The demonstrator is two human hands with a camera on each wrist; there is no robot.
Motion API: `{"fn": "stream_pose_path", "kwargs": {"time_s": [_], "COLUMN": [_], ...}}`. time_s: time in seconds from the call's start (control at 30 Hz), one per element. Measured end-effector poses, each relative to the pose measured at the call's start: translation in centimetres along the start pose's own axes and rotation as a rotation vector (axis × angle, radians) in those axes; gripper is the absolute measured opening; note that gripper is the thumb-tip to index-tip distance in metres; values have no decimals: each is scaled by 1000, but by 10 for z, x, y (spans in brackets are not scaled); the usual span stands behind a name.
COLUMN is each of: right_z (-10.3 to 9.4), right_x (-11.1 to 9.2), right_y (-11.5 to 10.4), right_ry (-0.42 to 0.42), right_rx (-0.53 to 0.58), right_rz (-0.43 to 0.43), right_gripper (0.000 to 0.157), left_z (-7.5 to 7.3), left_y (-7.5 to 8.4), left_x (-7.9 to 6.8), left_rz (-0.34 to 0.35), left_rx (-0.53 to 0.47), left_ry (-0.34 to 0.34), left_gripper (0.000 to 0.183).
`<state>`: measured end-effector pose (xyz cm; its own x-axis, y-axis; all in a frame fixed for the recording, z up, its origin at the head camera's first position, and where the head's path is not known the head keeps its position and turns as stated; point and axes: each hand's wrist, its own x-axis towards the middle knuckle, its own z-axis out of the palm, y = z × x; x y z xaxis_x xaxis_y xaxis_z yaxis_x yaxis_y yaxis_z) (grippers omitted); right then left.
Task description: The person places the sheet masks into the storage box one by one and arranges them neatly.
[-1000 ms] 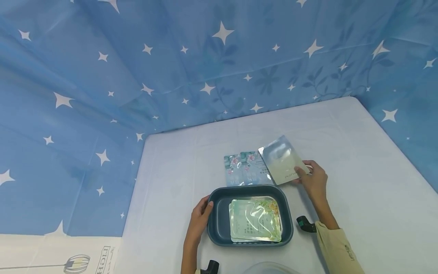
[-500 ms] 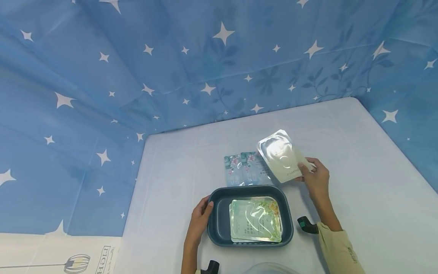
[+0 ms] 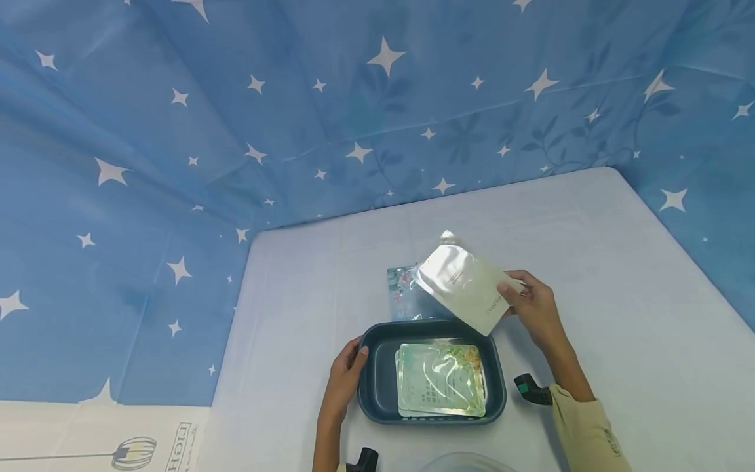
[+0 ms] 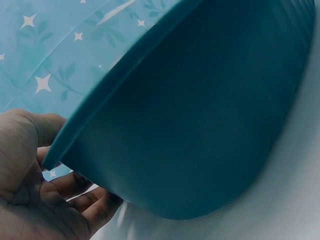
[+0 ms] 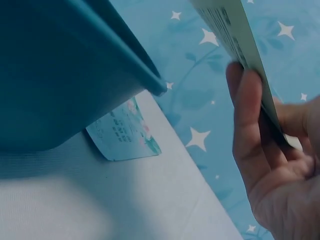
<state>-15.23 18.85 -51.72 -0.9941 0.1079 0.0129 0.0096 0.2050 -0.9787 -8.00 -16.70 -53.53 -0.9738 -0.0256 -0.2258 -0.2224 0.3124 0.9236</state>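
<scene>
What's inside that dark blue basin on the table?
The dark blue basin holds a green flower-printed packet, with edges of at least one more packet showing beneath. The top one hides the rest, so I can't count them.

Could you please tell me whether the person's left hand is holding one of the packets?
No, the left hand grips the side of the dark blue tray.

Right sleeve [image 3: 590,429] I see at the head view's 5 o'clock: khaki, loose folds, dark lettering [image 3: 610,438] at its 3 o'clock, too small to read. Black wrist camera [image 3: 533,389] at sleeve's 10 o'clock, stubby, green patch [image 3: 523,388]. Left wrist: black unit [image 3: 364,459], 6 o'clock, sliver of khaki cuff [image 3: 341,468] beside it. Right hand [image 3: 531,305], left hand [image 3: 343,373]: bare.
</scene>
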Motion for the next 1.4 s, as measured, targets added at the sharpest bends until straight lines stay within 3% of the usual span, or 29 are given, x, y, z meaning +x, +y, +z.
{"fn": "stream_pose_path", "kwargs": {"time_s": [0.23,0.43,0.57,0.97,1.27,1.4], "right_z": [0,0,3,9,11,12], "right_x": [-3,-5,-7,-10,-14,-15], "right_y": [-6,-6,-7,-10,-14,-16], "right_ry": [-261,-554,-670,-767,-743,-745], "right_rx": [-7,51,54,-51,-185,-227], "right_rz": [-79,-163,-166,-140,-205,-222], "right_gripper": [32,23,24,19,16,16], "left_z": [-1,-2,-2,-2,1,0], "left_y": [26,29,30,32,-3,-8], "left_x": [-12,-12,-11,-14,1,2], "left_rz": [8,0,-2,3,4,7], "left_rx": [-2,-11,5,9,14,-1], "left_ry": [-1,-17,-26,-18,4,-2], "left_gripper": [39,38,37,37,41,43]}}
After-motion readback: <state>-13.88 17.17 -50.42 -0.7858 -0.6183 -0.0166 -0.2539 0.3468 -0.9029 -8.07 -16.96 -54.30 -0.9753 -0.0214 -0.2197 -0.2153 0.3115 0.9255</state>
